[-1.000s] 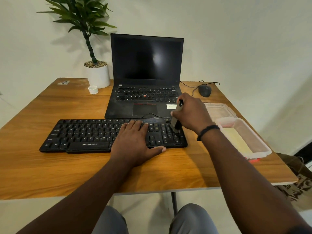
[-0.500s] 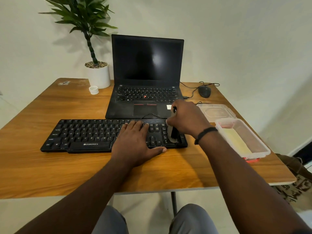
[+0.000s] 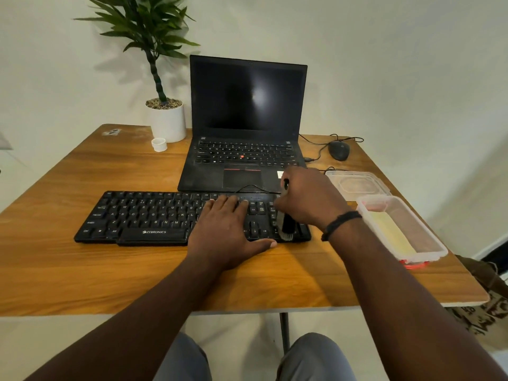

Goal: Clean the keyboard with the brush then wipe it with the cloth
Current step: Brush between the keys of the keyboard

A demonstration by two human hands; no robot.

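Observation:
A black keyboard lies across the wooden table in front of me. My left hand rests flat on its right-centre keys, fingers straight, thumb on the table. My right hand grips a black brush by its handle, bristles down on the number pad near the keyboard's front right corner. A yellow cloth lies inside a clear plastic container to the right of the keyboard.
An open black laptop stands just behind the keyboard. The container's lid, a wired mouse, a potted plant and a small white cap sit further back. The table's right edge is close beside the container.
My right hand has dragged the brush from the keyboard's back right toward its front edge, over the number pad. My left hand has stayed in place.

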